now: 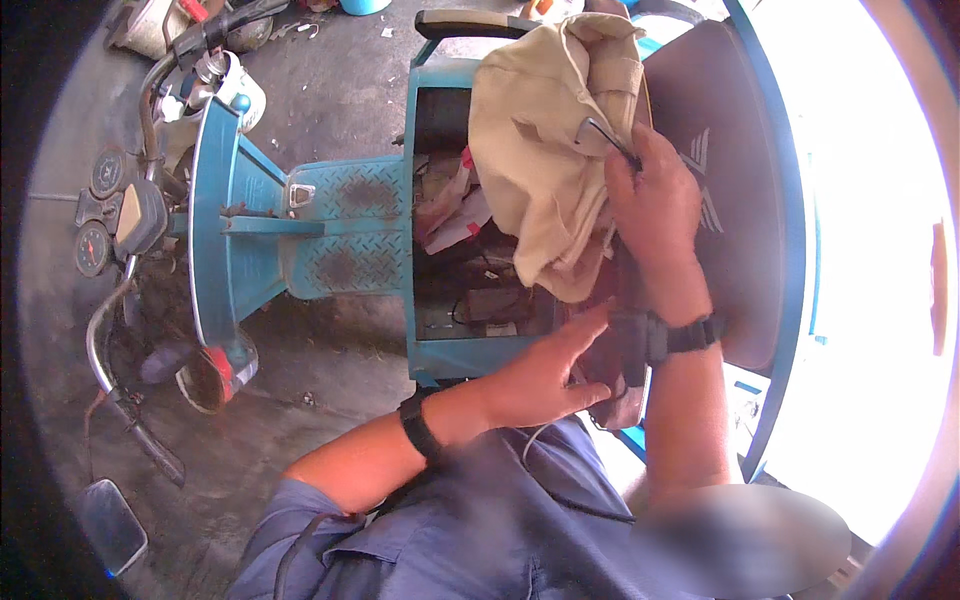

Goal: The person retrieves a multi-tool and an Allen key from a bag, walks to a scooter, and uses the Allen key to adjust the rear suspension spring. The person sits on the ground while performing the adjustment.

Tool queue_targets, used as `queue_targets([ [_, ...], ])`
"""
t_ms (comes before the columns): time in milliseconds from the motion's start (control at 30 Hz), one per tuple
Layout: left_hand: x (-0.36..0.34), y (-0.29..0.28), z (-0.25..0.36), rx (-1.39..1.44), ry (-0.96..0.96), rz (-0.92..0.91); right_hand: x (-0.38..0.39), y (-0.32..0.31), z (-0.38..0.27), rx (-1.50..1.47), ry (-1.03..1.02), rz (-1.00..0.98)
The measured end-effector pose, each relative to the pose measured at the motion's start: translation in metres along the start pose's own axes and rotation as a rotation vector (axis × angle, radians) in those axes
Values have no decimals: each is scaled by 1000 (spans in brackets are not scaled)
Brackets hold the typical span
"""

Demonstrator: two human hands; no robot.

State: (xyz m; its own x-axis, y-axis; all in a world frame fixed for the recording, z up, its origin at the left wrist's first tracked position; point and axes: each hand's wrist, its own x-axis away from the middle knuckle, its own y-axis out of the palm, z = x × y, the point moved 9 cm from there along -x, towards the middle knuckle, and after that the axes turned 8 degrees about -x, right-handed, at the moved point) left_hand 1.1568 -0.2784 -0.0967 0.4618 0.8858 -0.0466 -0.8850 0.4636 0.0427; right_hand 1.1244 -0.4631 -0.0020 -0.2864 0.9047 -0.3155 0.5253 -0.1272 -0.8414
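Note:
My right hand (pixel 655 200) is closed round the dark end of a bent metal rod (pixel 597 132), whose hooked tip points left over a beige cloth bag (pixel 535 130). The crumpled bag lies across the right part of an open teal storage box (pixel 445 355) on a three-wheeled vehicle. My left hand (pixel 545 378) has thumb and fingers apart and holds nothing, by the box's near right corner. Beside it is a reddish-brown padded edge (pixel 617 405), partly hidden by my hands. Inside the box, papers with red patches (pixel 462 215) and a dark small box (pixel 495 305) show.
A brown seat back (pixel 725 200) stands right of the box, within a teal frame. To the left are a treadplate footboard (pixel 350 190), a teal front shield (pixel 212 230) and handlebars with round gauges (pixel 92 248). A white bucket (pixel 243 92) stands beyond; a mirror (pixel 113 525) sits lower left.

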Motion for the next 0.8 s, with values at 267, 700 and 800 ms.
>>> queue_targets([
  [267,3,-8,-12,-15,-244,-54,-9,20,31,-28,-43,144],
  [700,10,-174,-334,-992,-644,493,-15,21,68,-377,54,210],
  [800,3,-188,-371,-1065,-592,586,-9,25,69,-470,208,216],
])
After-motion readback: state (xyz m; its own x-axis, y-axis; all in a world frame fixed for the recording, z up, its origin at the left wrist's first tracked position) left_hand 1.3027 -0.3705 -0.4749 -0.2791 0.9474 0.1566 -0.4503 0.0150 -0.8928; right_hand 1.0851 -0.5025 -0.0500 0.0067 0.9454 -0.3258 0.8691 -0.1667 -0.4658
